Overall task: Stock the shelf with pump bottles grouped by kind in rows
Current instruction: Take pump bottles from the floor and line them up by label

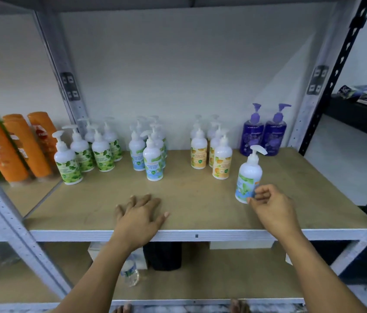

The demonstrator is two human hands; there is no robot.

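On the wooden shelf board point(200, 199) stand pump bottles in groups: green-leaf labels point(83, 152) at the left, blue labels point(148, 152) in the middle, yellow-orange labels point(214, 152) to their right, two purple bottles point(263, 134) at the back right. One blue-green labelled pump bottle point(248, 175) stands alone near the front right. My right hand point(270, 206) is beside its base, fingertips touching or nearly touching the label, fingers loosely curled. My left hand point(139, 213) lies flat, palm down, on the shelf's front edge, holding nothing.
Orange bottles point(20, 150) fill the neighbouring shelf bay at the left. Grey metal uprights point(69, 91) frame the bay. A dark shelf point(363, 102) with packets is at the right. The lower shelf holds a black container point(162, 256), a water bottle point(130, 272) and white boxes.
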